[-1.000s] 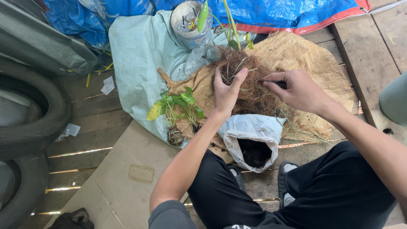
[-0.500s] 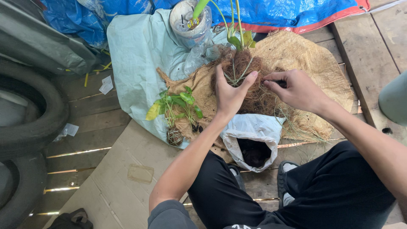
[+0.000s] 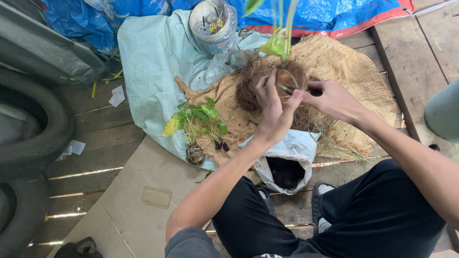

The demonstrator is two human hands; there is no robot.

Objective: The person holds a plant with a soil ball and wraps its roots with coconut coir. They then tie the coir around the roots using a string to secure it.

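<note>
Lifted now, root ball (image 3: 288, 79) sits higher and further right than a second ago, clear of the coir fibre pile (image 3: 251, 88). Left hand (image 3: 273, 112) wraps the ball from the near side, fingers clenched around it, green stems (image 3: 283, 38) rising past the top frame edge. Right hand (image 3: 334, 100) touches the ball's right side, fingertips pinched on something dark; what it is, cannot tell. Burlap mat (image 3: 354, 67) lies under both hands, open room to the right on it. White bag of dark soil (image 3: 287, 160) just below the hands, mouth open. Small green seedlings (image 3: 198, 117) lie left, well apart. Tyres (image 3: 33, 129) at far left edge.
</note>
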